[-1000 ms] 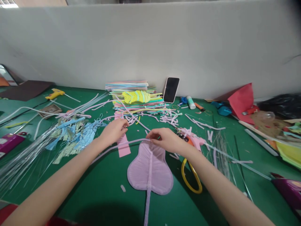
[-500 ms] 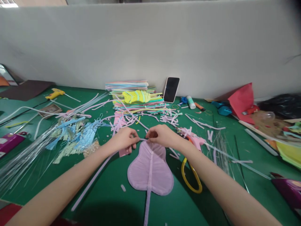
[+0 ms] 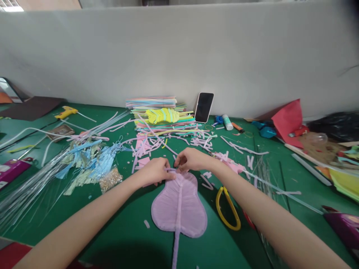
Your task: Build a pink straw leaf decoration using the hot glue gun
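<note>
A lilac leaf-like piece (image 3: 179, 209) with a fuzzy rim and midrib lies on the green table, its fuzzy stem pointing toward me. At its far edge my left hand (image 3: 158, 172) pinches a lilac pipe cleaner (image 3: 171, 169) beside the upper left of the rim. My right hand (image 3: 190, 160) is closed at the top of the leaf, close to the left fingertips, its thumb and index finger on the same pipe cleaner. The exact grip of the right fingertips is partly hidden.
Bundled pipe cleaners (image 3: 165, 125) and a phone (image 3: 204, 107) are at the back. Yellow-handled scissors (image 3: 228, 211) lie right of the leaf. Blue tassels (image 3: 103, 158) and a bead packet (image 3: 111, 179) are on the left; a yellow glue gun (image 3: 66, 112) sits beyond them.
My left hand has moved slightly right and down onto the leaf's top edge. The long lilac strip left of the leaf no longer extends toward me. The right hand has barely moved.
</note>
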`<state>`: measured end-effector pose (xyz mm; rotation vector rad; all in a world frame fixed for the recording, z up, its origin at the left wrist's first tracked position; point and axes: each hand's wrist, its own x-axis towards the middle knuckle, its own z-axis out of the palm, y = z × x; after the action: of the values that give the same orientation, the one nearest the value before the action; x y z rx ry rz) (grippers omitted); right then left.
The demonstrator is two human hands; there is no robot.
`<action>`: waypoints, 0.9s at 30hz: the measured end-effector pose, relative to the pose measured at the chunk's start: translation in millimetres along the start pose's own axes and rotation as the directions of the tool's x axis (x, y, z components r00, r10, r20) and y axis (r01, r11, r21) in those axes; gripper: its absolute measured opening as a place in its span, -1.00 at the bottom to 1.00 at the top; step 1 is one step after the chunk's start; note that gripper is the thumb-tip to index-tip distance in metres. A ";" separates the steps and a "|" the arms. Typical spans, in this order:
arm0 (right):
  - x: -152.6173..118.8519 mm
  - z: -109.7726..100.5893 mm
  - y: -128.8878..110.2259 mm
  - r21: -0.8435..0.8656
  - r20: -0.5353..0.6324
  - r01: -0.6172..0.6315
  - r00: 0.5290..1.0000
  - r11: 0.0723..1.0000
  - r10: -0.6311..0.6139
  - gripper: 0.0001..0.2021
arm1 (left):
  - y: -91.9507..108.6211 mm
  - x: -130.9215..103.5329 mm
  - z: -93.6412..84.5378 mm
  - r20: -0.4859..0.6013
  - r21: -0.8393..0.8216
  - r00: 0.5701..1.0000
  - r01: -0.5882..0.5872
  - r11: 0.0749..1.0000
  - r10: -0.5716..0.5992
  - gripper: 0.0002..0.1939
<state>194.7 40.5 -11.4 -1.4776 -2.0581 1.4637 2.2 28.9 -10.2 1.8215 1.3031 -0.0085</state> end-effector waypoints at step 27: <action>-85.5 25.4 -44.1 0.646 -0.572 0.358 0.812 0.674 0.117 -0.63 | 68.2 -64.2 -38.6 -0.470 -0.136 0.753 -0.577 0.806 0.460 -0.85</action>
<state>192.4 -43.7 41.6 -1.1694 -0.9757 1.3110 8.3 -0.3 86.7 1.9406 0.9467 0.8782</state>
